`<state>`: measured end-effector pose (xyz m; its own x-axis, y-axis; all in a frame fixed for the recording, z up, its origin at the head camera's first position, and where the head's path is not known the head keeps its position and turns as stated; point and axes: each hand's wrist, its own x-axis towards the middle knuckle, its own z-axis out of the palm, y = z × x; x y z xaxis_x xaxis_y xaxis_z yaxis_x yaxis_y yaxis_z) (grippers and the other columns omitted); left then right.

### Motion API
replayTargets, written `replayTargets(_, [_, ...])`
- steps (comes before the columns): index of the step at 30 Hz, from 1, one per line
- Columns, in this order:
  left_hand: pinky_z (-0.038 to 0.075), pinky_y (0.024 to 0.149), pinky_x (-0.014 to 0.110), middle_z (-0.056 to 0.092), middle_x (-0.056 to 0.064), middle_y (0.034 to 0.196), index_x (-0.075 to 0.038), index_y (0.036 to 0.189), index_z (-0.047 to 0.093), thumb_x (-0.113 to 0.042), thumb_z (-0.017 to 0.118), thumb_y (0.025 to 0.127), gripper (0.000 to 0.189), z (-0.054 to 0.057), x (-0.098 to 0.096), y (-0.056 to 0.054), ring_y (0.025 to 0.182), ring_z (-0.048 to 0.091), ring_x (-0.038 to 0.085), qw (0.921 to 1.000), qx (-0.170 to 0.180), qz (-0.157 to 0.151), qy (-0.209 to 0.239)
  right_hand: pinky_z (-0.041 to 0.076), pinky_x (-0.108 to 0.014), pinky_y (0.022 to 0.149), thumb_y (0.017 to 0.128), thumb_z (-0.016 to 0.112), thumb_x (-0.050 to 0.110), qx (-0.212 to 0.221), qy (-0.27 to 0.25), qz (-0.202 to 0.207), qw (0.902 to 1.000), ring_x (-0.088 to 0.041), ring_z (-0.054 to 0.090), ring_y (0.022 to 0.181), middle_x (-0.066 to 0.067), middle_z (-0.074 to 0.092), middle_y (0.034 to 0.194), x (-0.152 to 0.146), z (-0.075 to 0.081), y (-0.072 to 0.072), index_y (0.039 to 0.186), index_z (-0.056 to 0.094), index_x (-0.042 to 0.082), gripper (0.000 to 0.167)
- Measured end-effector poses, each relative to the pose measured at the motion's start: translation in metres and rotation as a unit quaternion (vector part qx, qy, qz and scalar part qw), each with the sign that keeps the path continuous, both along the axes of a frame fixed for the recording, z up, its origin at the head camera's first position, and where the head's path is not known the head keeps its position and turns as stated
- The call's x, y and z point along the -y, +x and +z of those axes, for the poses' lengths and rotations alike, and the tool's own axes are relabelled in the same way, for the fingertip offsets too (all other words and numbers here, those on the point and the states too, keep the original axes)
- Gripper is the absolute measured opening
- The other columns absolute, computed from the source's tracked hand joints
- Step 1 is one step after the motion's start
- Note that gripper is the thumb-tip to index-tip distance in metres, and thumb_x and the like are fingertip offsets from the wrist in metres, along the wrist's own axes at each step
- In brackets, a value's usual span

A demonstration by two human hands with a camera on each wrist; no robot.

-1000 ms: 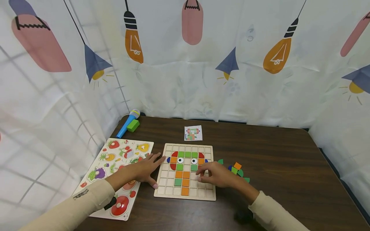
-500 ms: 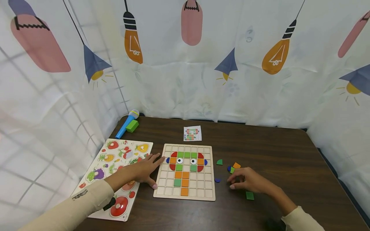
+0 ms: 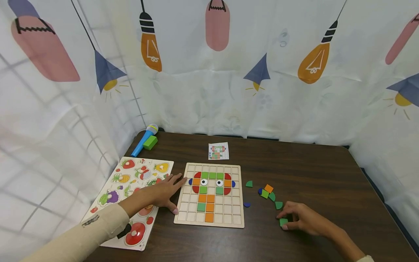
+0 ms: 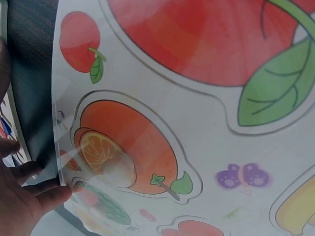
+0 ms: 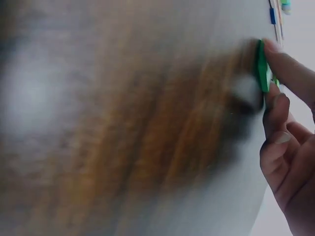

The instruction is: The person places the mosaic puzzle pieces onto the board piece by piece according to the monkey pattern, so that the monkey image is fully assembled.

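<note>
My right hand (image 3: 304, 218) is at the right side of the table, pinching a green square tile (image 3: 283, 222) between thumb and fingers. The right wrist view shows that green tile (image 5: 262, 66) edge-on at the fingertips. My left hand (image 3: 165, 193) lies with fingers spread at the left edge of the wooden grid board (image 3: 229, 209), thumb on its lower left side. Colored tiles form a face-like pattern on the board, with two eye tiles (image 3: 219, 183) and an orange tile (image 3: 209, 217) lowest. In the left wrist view, my left fingers (image 4: 51, 196) are near the fruit board.
Loose green, blue and orange pieces (image 3: 268, 188) lie right of the board, with a blue half-round (image 3: 247, 205) closer to it. A pattern card (image 3: 218, 151) lies behind. On the left are a fruit puzzle board (image 3: 114, 182), a toy microphone (image 3: 144, 140) and a green block (image 3: 150, 142).
My right hand has moved from over the grid board to the right and toward me, past the loose pieces, and now grips the green square tile. The left hand has stayed put.
</note>
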<state>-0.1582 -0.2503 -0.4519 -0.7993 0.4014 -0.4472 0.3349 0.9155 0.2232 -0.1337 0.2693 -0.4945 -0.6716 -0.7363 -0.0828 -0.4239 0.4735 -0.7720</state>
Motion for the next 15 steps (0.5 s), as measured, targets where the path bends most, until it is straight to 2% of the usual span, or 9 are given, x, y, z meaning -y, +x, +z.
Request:
replayTargets(7, [0.034,0.111,0.066,0.017,0.019,0.166,-0.012,0.161,0.022,-0.062,0.081,0.071,0.118,-0.0011,0.0003,0.0003,0.15,0.017,0.051,1.0,0.0,0.0,0.004,0.047,-0.021,0.057,0.092,0.072,0.033,-0.035,0.003,-0.02,0.9992,0.004,0.048,0.068,0.007,0.058,0.102,-0.0005,-0.0021,0.0056,0.116,0.071,0.017,0.028])
replayTargets(13, [0.033,0.111,0.066,0.018,0.02,0.165,-0.013,0.16,0.023,-0.063,0.081,0.071,0.118,-0.0027,0.0012,-0.0005,0.15,0.019,0.051,1.0,-0.003,0.0,0.002,0.046,-0.02,0.057,0.092,0.073,0.033,-0.073,0.004,-0.028,0.9969,0.006,0.047,0.069,0.009,0.057,0.101,0.0008,-0.0032,0.0086,0.108,0.069,0.02,0.021])
replayTargets(15, [0.033,0.111,0.066,0.018,0.02,0.165,-0.012,0.16,0.023,-0.063,0.08,0.071,0.118,-0.0022,0.0012,-0.0007,0.15,0.019,0.051,1.0,-0.003,-0.001,0.003,0.045,-0.02,0.056,0.092,0.072,0.033,-0.072,0.007,-0.031,0.9969,0.006,0.048,0.068,0.009,0.059,0.101,0.0019,-0.0033,0.0088,0.107,0.066,0.021,0.02])
